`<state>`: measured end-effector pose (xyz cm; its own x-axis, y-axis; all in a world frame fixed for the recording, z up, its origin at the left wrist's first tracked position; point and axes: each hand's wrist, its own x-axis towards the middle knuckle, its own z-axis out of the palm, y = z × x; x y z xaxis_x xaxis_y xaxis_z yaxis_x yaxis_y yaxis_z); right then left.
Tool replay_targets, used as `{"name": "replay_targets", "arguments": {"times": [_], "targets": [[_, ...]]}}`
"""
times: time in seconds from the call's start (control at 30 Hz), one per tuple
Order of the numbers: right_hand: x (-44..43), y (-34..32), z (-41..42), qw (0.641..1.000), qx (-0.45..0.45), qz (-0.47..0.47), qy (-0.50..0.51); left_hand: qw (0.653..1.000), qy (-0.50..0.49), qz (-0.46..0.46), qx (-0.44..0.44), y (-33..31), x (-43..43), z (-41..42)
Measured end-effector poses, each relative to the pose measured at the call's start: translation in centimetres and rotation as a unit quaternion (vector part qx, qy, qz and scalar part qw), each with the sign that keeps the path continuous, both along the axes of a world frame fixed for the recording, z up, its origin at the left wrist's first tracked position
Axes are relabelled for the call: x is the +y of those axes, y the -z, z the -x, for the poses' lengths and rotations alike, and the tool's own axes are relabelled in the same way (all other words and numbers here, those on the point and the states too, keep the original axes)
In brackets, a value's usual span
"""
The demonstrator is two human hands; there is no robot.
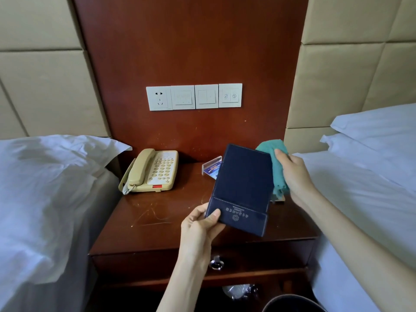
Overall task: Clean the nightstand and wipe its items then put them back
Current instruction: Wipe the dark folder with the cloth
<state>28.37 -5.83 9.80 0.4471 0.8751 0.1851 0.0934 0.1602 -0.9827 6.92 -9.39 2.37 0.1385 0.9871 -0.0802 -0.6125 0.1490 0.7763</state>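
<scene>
My left hand [201, 224] grips the lower left corner of a dark blue leather holder [243, 185], held tilted above the wooden nightstand [157, 221]. My right hand [292, 174] is closed on a teal cloth [275, 158] at the holder's right edge, partly behind it. A beige phone [150, 171] rests at the back left of the nightstand. A clear acrylic card stand [211, 167] sits behind the holder, mostly hidden by it.
Beds with white linen flank the nightstand, left [45, 188] and right [364, 188]. A socket and switch panel [194, 97] is on the wood wall panel. The drawer has a metal knob [216, 263]. A dark bin rim [292, 304] shows below.
</scene>
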Motion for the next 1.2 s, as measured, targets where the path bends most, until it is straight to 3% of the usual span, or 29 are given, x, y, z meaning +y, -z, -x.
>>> {"name": "replay_targets", "arguments": {"times": [0.1, 0.4, 0.57, 0.67, 0.73, 0.8, 0.9, 0.97, 1.1, 1.2], "targets": [[-0.4, 0.9, 2.9, 0.992, 0.121, -0.041, -0.003, 0.999, -0.004, 0.026, -0.042, 0.0, 0.1, -0.9], [-3.2, 1.6, 6.4, 0.986, 0.111, -0.052, -0.115, 0.997, -0.044, 0.018, -0.067, 0.0, 0.6, 0.0], [-3.1, 1.7, 5.8, 0.996, -0.016, -0.041, -0.074, 0.999, -0.015, 0.009, -0.029, 0.1, 0.6, 0.5], [-2.7, 1.7, 5.0, 0.995, -0.084, -0.044, -0.019, 0.996, -0.005, -0.002, 0.093, -0.2, 0.3, 0.6], [-2.8, 1.4, 5.0, 0.978, -0.195, -0.066, 0.02, 0.979, -0.028, -0.039, 0.198, -0.4, -0.1, 0.4], [-3.4, 1.0, 5.4, 0.946, -0.306, -0.103, 0.042, 0.973, -0.051, -0.055, 0.216, -1.0, -0.7, 0.2], [-4.0, 1.5, 6.1, 0.875, -0.453, -0.169, 0.017, 0.999, 0.019, -0.018, 0.032, -2.7, -1.0, 0.6], [-4.2, 2.3, 6.4, 0.819, -0.534, -0.208, -0.034, 0.993, 0.06, 0.026, -0.094, -3.1, -0.9, 1.4], [-4.8, 4.0, 6.5, 0.746, -0.609, -0.24, -0.124, 0.972, 0.107, 0.052, -0.202, -2.8, -0.7, 2.4], [-5.2, 4.4, 7.1, 0.732, -0.615, -0.199, -0.215, 0.965, 0.085, 0.051, -0.242, -2.6, -1.1, 2.5]]}}
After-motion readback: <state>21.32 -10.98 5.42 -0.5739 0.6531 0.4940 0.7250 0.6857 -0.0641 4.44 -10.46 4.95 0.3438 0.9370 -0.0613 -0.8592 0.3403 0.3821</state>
